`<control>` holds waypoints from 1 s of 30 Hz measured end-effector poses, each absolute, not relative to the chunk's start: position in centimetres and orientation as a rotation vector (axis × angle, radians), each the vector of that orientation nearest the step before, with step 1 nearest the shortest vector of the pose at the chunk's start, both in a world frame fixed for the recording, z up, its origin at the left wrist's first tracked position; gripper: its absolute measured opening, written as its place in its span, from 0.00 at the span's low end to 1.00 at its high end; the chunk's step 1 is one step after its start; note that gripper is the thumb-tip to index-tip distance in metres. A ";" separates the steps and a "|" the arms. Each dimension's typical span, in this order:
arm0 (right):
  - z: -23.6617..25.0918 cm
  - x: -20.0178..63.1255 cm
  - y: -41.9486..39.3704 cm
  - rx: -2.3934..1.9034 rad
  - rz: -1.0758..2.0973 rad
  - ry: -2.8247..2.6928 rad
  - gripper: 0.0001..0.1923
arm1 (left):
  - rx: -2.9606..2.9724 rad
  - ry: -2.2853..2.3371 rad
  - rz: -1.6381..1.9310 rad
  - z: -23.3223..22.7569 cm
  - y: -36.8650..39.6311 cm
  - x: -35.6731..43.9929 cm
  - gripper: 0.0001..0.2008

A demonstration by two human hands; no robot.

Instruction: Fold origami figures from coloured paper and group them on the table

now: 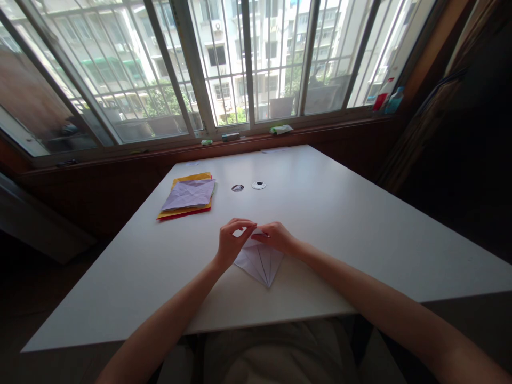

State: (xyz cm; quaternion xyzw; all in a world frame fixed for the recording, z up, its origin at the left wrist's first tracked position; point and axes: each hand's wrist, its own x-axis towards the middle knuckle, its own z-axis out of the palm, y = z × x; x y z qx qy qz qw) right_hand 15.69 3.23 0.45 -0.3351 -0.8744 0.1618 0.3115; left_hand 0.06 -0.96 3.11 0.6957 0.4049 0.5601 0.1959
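Note:
A pale lilac sheet of folded paper (262,264) lies on the white table in front of me, its pointed end toward me and crease lines running to that tip. At its far end, my left hand (236,237) pinches the paper's upper part between thumb and fingertips. My right hand (276,236) grips the same far part from the right, with its fingers bent over the paper. Both hands are close together, their fingertips nearly touching. The exact fold between them is partly hidden by the fingers.
A stack of coloured paper (190,194), lilac on top with yellow and red below, lies at the left of the white table (360,240). Two round table fittings (258,185) are beyond my hands. Small packets (281,129) and bottles (395,101) stand along the windowsill.

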 end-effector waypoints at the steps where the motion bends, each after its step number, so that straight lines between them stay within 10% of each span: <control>1: 0.5 15.7 3.2 -0.887 0.429 -2.310 0.14 | 1.945 1.136 1.581 3.1 -1.0 0.1 0.04; 20: 0.9 15.9 3.7 -1.416 0.315 -2.075 0.06 | 2.414 1.332 0.952 0.5 -0.3 -0.1 0.13; 30: 0.2 16.5 4.4 -1.380 0.028 -1.965 0.34 | 2.706 1.240 0.626 0.5 -0.7 -0.1 0.20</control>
